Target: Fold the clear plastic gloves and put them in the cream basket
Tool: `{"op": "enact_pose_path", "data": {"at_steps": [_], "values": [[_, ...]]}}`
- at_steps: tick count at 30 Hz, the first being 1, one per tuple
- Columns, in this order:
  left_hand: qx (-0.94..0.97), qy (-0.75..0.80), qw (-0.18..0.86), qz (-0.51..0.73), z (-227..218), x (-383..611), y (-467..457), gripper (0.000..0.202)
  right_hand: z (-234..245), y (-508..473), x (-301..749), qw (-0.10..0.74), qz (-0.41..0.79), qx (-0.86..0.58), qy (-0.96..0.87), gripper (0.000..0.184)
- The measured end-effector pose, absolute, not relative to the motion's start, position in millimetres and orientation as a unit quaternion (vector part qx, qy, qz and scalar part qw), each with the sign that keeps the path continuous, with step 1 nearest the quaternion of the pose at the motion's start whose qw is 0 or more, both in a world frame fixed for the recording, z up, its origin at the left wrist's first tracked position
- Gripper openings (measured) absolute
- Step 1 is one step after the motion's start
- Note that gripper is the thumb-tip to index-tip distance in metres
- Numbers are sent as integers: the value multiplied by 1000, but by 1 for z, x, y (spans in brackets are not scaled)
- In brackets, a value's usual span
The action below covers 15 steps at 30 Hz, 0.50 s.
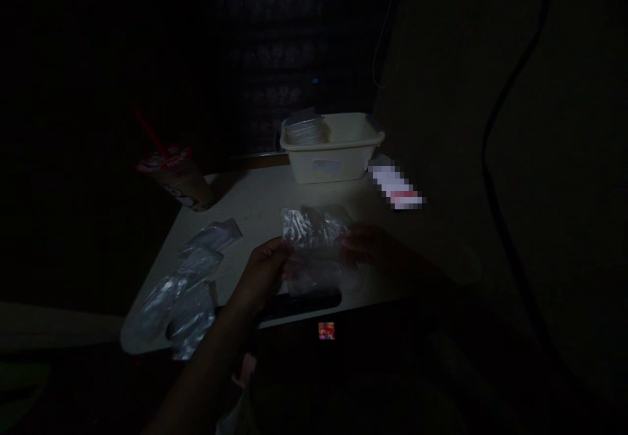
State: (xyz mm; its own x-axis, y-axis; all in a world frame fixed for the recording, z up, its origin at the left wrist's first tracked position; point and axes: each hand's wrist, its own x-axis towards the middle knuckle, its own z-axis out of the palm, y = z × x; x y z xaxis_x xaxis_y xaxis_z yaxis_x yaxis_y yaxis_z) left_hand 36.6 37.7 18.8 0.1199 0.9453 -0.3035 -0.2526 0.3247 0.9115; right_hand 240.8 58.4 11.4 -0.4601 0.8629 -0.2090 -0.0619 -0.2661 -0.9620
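The room is dim. My left hand grips the near left side of a transparent plastic bag, which hangs crumpled over the white table. My right hand, dark in the shadow, holds the bag's right side. Left of my left hand, a pile of several flattened plastic bags lies on the tabletop. Part of the held bag's lower half is too dim to make out.
A cream plastic basket with stacked plastic packets stands at the back. A cup with a red straw is at the far left corner. A blurred packet lies right of the basket, and a black strip lies along the near edge.
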Motion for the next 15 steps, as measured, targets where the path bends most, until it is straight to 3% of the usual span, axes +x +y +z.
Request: {"op": "enact_pose_path", "data": {"at_steps": [8, 11, 15], "values": [[455, 482, 610, 434, 20, 27, 43, 11, 7, 65, 245, 376, 661, -416, -498, 12], [555, 460, 548, 424, 18, 25, 49, 11, 7, 80, 251, 377, 617, -465, -511, 14], [697, 474, 373, 388, 18, 28, 50, 26, 6, 95, 260, 385, 440, -572, -575, 19]]}}
